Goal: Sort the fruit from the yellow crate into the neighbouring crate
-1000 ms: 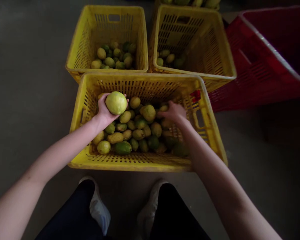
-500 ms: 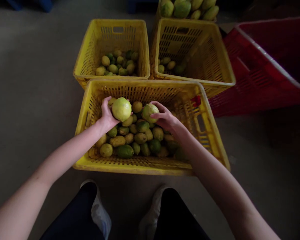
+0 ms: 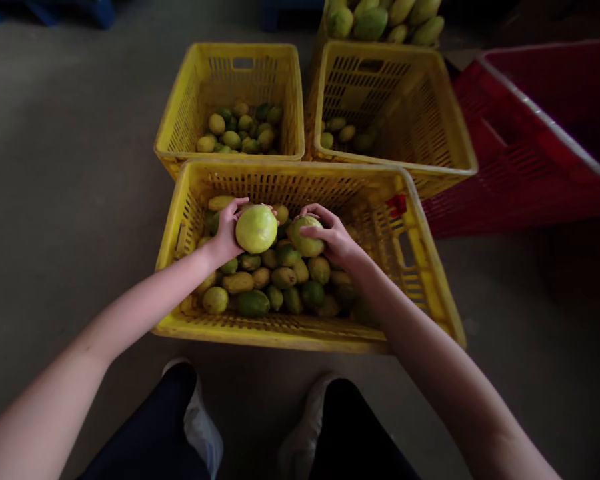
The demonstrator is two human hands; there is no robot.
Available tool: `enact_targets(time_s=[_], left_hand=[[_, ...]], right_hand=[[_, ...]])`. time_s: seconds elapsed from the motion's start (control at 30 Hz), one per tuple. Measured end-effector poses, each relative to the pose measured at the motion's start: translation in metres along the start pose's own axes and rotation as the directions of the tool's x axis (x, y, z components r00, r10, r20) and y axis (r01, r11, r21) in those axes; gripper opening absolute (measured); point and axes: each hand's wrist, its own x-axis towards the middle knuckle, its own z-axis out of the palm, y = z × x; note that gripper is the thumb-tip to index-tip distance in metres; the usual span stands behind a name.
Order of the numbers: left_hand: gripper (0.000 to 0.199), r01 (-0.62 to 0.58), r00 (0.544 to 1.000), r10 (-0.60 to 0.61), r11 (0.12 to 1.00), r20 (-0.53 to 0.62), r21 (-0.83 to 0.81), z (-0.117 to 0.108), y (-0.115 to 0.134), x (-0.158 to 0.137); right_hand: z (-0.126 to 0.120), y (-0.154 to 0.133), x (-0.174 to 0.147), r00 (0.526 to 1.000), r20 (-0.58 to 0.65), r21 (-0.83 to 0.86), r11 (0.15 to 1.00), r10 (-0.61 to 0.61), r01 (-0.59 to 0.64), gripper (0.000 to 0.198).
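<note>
- Over the front crate (image 3: 290, 341): one round, pale yellow-green fruit (image 3: 256, 229), gripped by left hand (image 3: 225, 233).
- Also over it: one duller fruit (image 3: 308, 239), gripped by right hand (image 3: 338, 240).
- Just behind it: two yellow crates (image 3: 227, 157).

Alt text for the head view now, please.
A person's left hand holds a round, pale yellow-green fruit and the right hand a rounded, duller green one, over heaped green and yellow fruit in a yellow slatted plastic crate. Two more yellow crates stand behind.

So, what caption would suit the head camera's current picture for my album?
Left hand holding one fruit, right hand gripping another fruit, at a yellow crate.
</note>
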Motion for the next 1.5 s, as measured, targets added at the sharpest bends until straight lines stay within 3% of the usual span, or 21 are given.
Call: enact_targets(time_s=[0.2,0.5,0.67,0.83,1.0,1.1,1.37,1.5], left_hand=[[0.039,0.046,0.996,-0.046,0.999,0.072,0.014,0.002,0.001,-0.003],[0.032,0.120,0.971,-0.123,0.992,-0.205,-0.027,-0.005,0.000,0.010],[0.028,0.144,0.958,-0.147,0.989,-0.247,-0.032,-0.009,-0.002,0.014],[0.029,0.155,0.954,-0.153,0.988,-0.259,-0.013,-0.010,-0.004,0.016],[0.030,0.035,0.956,-0.011,0.996,-0.292,0.079,-0.009,-0.005,0.017],[0.031,0.026,0.959,-0.011,0.998,-0.283,0.051,-0.006,-0.004,0.015],[0.030,-0.031,0.983,0.027,0.999,-0.181,-0.019,-0.002,-0.002,0.009],[0.034,0.015,0.993,-0.020,0.999,-0.118,-0.042,-0.001,-0.001,0.008]], right_hand=[[0.004,0.004,0.005,0.983,-0.174,-0.008,0.998,0.059,-0.061,0.024],[-0.010,0.020,0.017,0.920,-0.389,-0.080,0.993,0.046,-0.084,0.023],[-0.010,0.023,0.018,0.891,-0.443,0.003,0.995,0.094,-0.104,0.022],[-0.011,0.021,0.019,0.894,-0.387,0.123,0.973,0.227,-0.194,0.020],[-0.010,0.015,0.017,0.896,-0.244,0.255,0.916,0.372,-0.311,0.019],[-0.008,0.010,0.015,0.873,-0.220,0.341,0.873,0.435,-0.349,0.020],[-0.013,0.011,0.017,0.882,-0.263,0.290,0.904,0.392,-0.315,0.022],[-0.013,0.014,0.019,0.881,-0.231,0.294,0.893,0.413,-0.342,0.023]])
